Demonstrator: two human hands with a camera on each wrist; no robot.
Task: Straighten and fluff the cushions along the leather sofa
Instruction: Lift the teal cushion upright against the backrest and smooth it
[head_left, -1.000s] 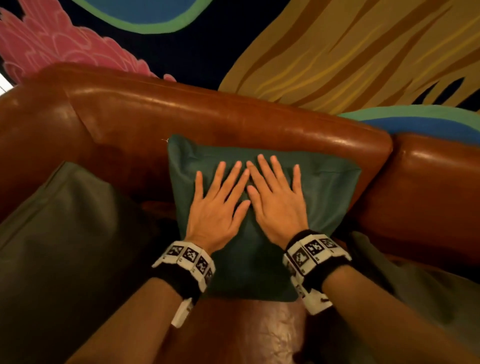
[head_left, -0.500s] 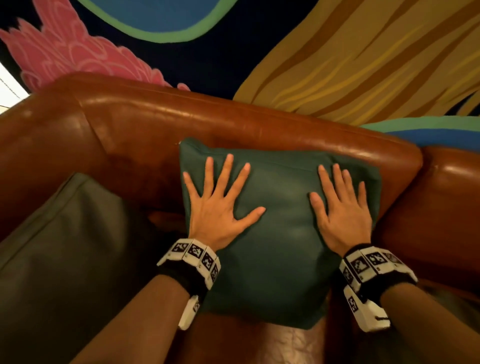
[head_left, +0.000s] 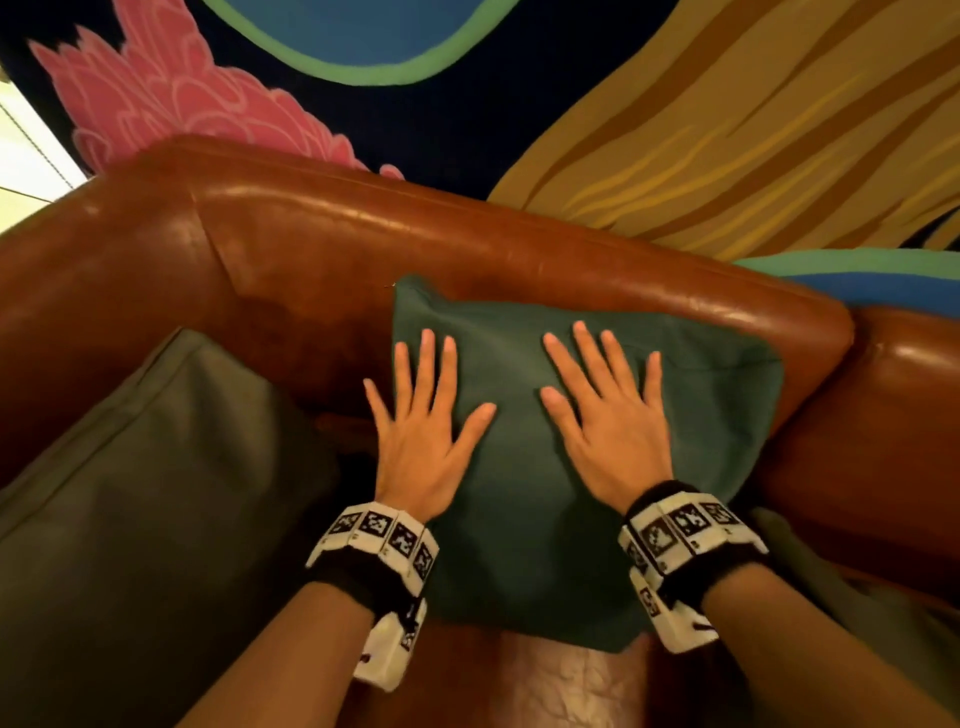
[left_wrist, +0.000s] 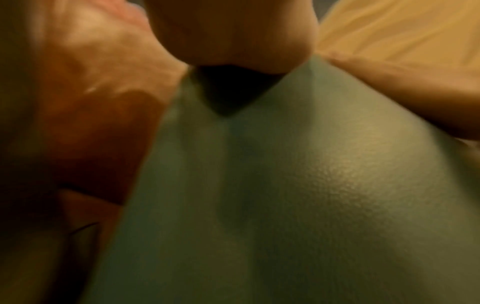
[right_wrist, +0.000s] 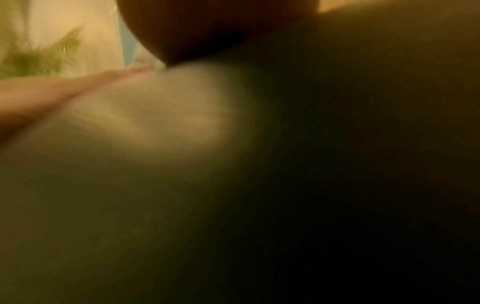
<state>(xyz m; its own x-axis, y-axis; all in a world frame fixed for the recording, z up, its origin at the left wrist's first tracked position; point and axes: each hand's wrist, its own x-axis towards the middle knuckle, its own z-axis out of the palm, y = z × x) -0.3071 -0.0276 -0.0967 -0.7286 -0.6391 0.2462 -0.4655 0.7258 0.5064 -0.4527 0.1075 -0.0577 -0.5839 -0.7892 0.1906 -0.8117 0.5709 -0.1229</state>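
A dark green cushion (head_left: 524, 519) leans against the back of the brown leather sofa (head_left: 467, 244). My left hand (head_left: 423, 410) lies flat on the cushion's left half with its fingers spread and straight. My right hand (head_left: 602, 400) presses flat on the middle of the cushion, fingers straight too. The two hands are a palm's width apart. In the left wrist view the green cushion (left_wrist: 285, 195) fills the picture under my palm, blurred. The right wrist view is dark and blurred, with the cushion (right_wrist: 130, 164) close under the hand.
A larger olive-grey cushion (head_left: 130, 509) leans on the sofa to the left. Another greyish cushion (head_left: 831, 587) shows at the lower right. The sofa's right section (head_left: 893, 415) joins beyond the green cushion. A painted mural wall (head_left: 675, 130) rises behind the sofa back.
From side by side at the cushion's centre, my hands spread out to its two sides. Since then the right hand has slid back toward the middle. Both stayed flat.
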